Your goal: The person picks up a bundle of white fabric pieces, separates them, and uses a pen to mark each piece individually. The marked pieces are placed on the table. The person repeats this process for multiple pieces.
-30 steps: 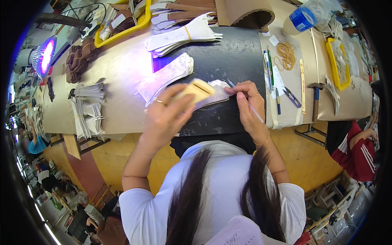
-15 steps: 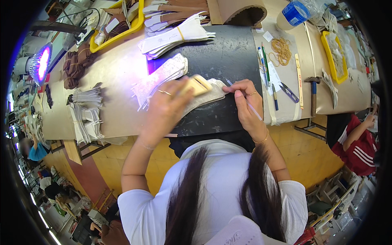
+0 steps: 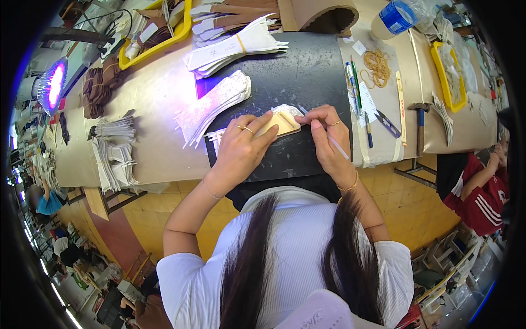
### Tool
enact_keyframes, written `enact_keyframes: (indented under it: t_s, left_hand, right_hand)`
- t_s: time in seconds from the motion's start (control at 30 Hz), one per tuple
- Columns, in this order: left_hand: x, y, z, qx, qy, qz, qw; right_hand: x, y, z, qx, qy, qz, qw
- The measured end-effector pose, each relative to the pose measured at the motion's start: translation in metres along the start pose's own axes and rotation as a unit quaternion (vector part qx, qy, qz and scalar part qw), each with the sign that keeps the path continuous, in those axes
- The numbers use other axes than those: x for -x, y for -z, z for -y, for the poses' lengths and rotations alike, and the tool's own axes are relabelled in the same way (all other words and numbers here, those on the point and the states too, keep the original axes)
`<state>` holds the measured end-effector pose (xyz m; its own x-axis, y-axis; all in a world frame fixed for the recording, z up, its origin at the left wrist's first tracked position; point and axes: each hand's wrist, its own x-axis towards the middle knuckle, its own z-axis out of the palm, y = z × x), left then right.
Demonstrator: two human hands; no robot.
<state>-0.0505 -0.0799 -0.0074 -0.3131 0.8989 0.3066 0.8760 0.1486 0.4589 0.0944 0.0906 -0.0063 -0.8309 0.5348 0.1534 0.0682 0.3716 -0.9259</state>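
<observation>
My left hand [image 3: 243, 147] holds a pale yellow slotted template [image 3: 284, 124] flat against a white patterned fabric piece [image 3: 286, 109], its fingers bent over the template's left part. Most of that fabric lies hidden under the hand and template. In my right hand [image 3: 330, 143] is a slim whitish pen-like stick [image 3: 339, 148], pinched between thumb and fingers; its tip cannot be made out. The fingertips are close to the fabric's right end. Left of there, a stack of similar white patterned pieces [image 3: 219, 104] rests partly on the black board [image 3: 307, 66].
A banded white fabric bundle [image 3: 230, 52] lies farther back. Rubber bands [image 3: 377, 67], pens, snips [image 3: 388, 124] and a hammer [image 3: 420, 123] are on the right. A lit lamp [image 3: 55, 85] stands left. Yellow baskets [image 3: 452, 82] hold materials. Another person in red [image 3: 482, 192] sits at right.
My left hand has brought the template down and right, onto the fabric piece, and its motion has stopped. The right hand has barely moved and keeps the stick.
</observation>
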Motion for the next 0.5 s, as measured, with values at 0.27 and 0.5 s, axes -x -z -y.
enact_keyframes:
  t_s: [0.27,0.5]
  left_hand:
    - [-0.001,-0.002,-0.003,-0.031,-0.016,0.002,0.999]
    - [0.001,-0.001,-0.005,-0.041,-0.015,0.007,0.999]
  right_hand:
    - [-0.013,-0.005,0.005,0.159,0.157,0.027,0.974]
    - [-0.013,0.009,0.013,0.197,0.163,0.079,0.964]
